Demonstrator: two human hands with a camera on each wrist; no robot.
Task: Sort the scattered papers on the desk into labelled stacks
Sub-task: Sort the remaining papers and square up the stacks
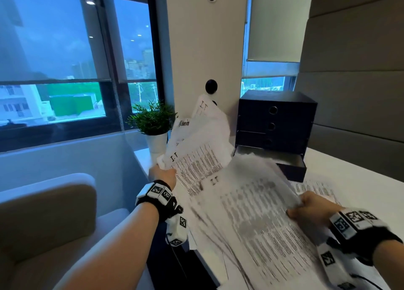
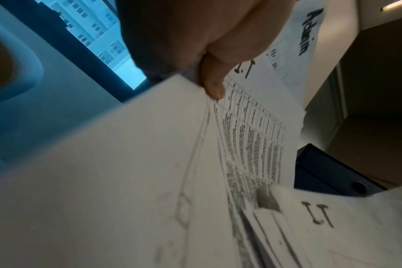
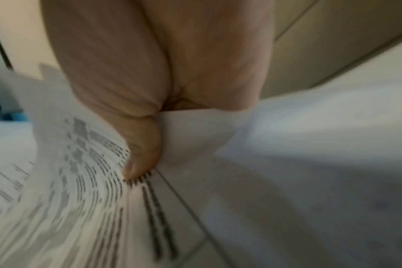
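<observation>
Here, at the far left, a beige upholstered chair is seen, with a small green potted plant in a white pot standing beyond it at the back corner of the white bench. Next to the plant, the left hand is raised, its thumb and fingers closed on a fanned bundle of white printed sheets; headings reading "I.T" and "Admin" are visible among them, so that mixed categories appear to be held together. Further right, a loose spread of printed papers is lying on the bench, and behind it a black drawer box is standing with its lowest drawer pulled out. At the far right, the edge of that spread is pinched by the right hand between thumb and fingers. Because the sheets are blurred and splayed, a slip from either grip is judged likely, whereby pages could slide off the near bench edge or differently labelled sheets be stacked together.
</observation>
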